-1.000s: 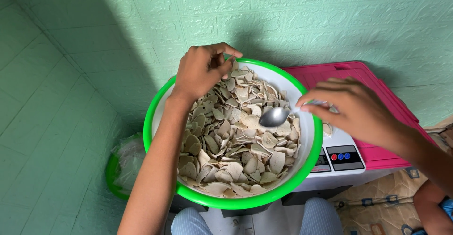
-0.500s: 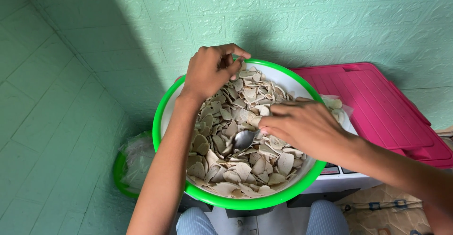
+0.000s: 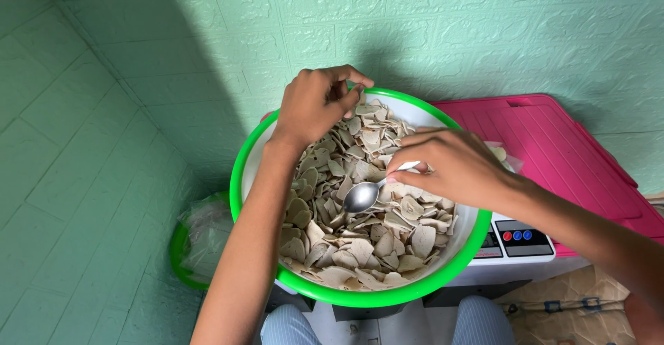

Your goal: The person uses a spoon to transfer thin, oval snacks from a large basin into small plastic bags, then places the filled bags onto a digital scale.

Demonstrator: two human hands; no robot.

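Observation:
A white basin with a green rim (image 3: 243, 158) is full of pale beige dried chips (image 3: 346, 244). My left hand (image 3: 315, 103) grips the basin's far rim, fingers curled over the edge. Over the chips, my right hand (image 3: 449, 166) pinches the handle of a metal spoon (image 3: 364, 194). The spoon's bowl points left and sits just above the chips near the basin's middle.
The basin rests on a white appliance with coloured buttons (image 3: 515, 238). A pink plastic lid (image 3: 553, 151) lies behind it to the right. A green container with a plastic bag (image 3: 197, 241) stands on the floor at the left. Green walls close in behind.
My right hand has swung in from the right over the basin, dipped the spoon into the chips, then lifted it slightly. The left hand has stayed on the rim.

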